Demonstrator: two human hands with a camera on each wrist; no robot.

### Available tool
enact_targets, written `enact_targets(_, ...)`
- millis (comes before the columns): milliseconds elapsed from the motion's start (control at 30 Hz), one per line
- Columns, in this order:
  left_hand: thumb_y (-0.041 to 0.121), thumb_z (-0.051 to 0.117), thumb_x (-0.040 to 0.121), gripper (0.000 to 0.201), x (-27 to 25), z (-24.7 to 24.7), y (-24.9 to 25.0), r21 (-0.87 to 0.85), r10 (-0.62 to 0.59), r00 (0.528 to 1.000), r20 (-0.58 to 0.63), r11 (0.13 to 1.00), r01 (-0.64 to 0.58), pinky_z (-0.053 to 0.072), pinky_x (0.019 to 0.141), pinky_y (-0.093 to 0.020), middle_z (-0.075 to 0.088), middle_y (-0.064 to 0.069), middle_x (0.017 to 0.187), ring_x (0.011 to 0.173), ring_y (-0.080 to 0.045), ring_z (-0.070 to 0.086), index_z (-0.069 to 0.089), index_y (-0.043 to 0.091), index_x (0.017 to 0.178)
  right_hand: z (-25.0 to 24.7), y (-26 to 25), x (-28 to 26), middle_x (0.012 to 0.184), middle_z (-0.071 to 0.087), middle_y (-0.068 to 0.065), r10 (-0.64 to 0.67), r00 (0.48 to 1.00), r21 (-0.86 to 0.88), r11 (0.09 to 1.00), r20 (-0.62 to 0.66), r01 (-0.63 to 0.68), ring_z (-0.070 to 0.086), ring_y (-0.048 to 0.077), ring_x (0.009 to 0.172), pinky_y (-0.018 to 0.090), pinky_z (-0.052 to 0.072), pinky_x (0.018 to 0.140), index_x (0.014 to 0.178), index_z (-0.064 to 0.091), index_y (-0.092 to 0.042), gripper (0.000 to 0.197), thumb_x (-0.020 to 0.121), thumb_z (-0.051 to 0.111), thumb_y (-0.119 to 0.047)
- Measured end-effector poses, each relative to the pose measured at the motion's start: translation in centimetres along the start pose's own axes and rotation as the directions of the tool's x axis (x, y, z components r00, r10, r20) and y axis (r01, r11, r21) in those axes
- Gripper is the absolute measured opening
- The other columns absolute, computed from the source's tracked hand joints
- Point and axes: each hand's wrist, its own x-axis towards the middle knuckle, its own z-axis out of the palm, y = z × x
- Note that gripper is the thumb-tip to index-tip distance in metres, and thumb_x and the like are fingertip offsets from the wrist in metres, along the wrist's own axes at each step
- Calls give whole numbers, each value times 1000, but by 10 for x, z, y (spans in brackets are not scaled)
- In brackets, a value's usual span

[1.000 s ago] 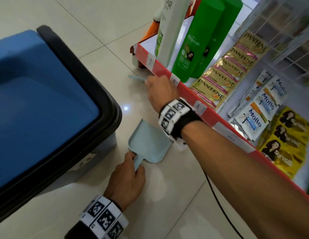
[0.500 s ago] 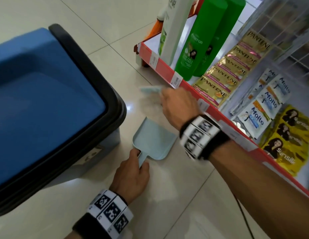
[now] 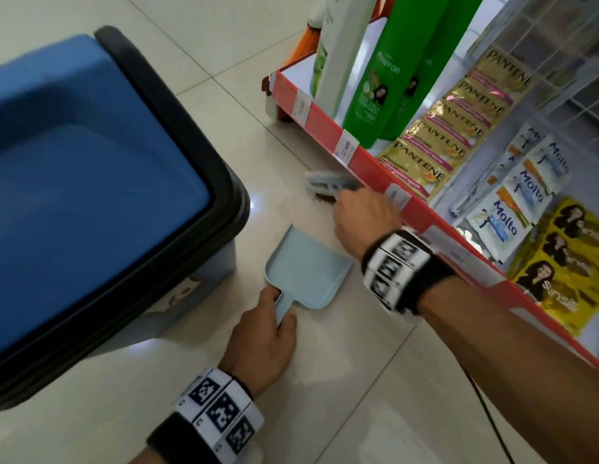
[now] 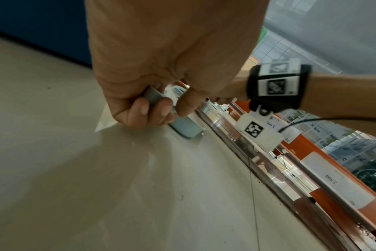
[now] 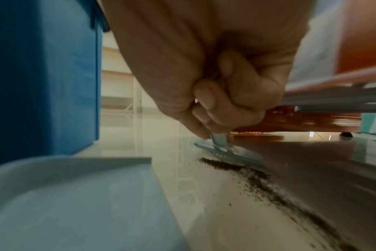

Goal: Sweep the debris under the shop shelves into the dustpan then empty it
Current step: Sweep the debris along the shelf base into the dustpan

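Gripping brush [image 3: 328, 184] lengthwise along shelf [image 3: 368, 165], dustpan [image 3: 308, 272] mouth facing shelf

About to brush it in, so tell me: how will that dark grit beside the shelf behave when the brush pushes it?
The grit looks fine and loose, so it will likely smear and scatter. It probably weighs almost nothing. Some may slip under the dustpan lip.

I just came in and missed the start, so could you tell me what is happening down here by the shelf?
A person is sweeping the floor at the foot of a shop shelf. The right hand grips a small light-blue brush, its bristles against a line of dark debris by the shelf's edge. The left hand holds the handle of a matching dustpan, which lies flat on the tiles with its mouth toward the debris. None of it is in the pan yet. A blue-lidded bin stands beside them.
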Motion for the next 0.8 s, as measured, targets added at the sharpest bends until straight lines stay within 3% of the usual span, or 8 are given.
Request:
enact_targets(100, 26, 47, 100, 26, 2, 3, 3, -23, 0, 1000, -3, 1000, 0, 37, 63, -29, 55, 0, 75, 77, -33, 62, 47, 17, 125, -11, 5, -9, 62, 49, 2, 11, 998, -24, 1000, -67, -13, 43, 19, 53, 32, 38, 60, 70, 50, -12, 28, 97, 46, -16)
enact_targets(167, 26, 47, 100, 26, 3, 5, 4, -31, 6, 1000, -1, 1000, -6, 35, 61, -28, 51, 5, 71, 65, -23, 55, 47, 17, 125, -19, -3, 2, 63, 46, 2, -13, 990, -7, 1000, -140, 13, 44, 21, 56, 31, 34, 55, 76, 56, -9, 25, 98, 47, -19)
enact_targets(267, 26, 47, 100, 25, 4, 7, 3, -29, 17, 1000, 6, 999, -17, 33, 56, -26, 49, 9, 67, 57, -10, 46, 48, 17, 123, -25, -29, 36, 71, 48, 6, -105, 981, -15, 994, -164, 104, 47, 25, 63, 31, 33, 56, 96, 62, -9, 22, 99, 43, -16)
enact_targets(367, 26, 47, 100, 20, 2, 5, 1, -29, 19, 1000, 1, 999, -19, 31, 52, -23, 49, 9, 64, 54, -6, 46, 50, 18, 118, -21, -45, 68, 91, 65, 11, -206, 974, -27, 978, -97, 205, 64, 30, 82, 34, 39, 63, 114, 60, -11, 25, 101, 39, -16)
enact_targets(500, 27, 48, 100, 20, -6, -2, -6, -39, -7, 1000, -17, 999, 6, 35, 59, -29, 48, 10, 65, 57, -11, 46, 49, 21, 118, -22, -24, 56, 102, 66, 14, -270, 961, -40, 961, 61, 272, 65, 34, 92, 38, 50, 74, 122, 61, -20, 31, 102, 38, -17)
enact_targets(633, 28, 46, 100, 24, -12, -6, -10, -42, -22, 999, -27, 999, 21, 36, 63, -28, 49, 7, 70, 62, -15, 48, 47, 23, 123, -33, 28, -1, 97, 66, 13, -293, 942, -85, 947, 162, 310, 64, 31, 85, 39, 54, 77, 122, 61, -24, 30, 103, 38, -24)
enact_targets(733, 27, 46, 100, 22, -12, -3, -9, -44, -10, 1000, -16, 999, 9, 35, 60, -28, 49, 8, 68, 59, -12, 47, 47, 20, 122, -44, 51, -29, 91, 58, 7, -259, 955, -94, 957, 143, 274, 57, 25, 77, 29, 44, 68, 111, 65, -21, 30, 104, 36, -28)
enact_targets(800, 26, 47, 100, 22, -11, 1, -7, -48, -3, 1000, -9, 999, 3, 35, 58, -27, 50, 8, 66, 56, -9, 47, 47, 20, 121, -49, 46, -28, 86, 59, 7, -261, 960, -63, 962, 98, 267, 58, 27, 75, 34, 49, 67, 104, 65, -18, 26, 103, 40, -25)
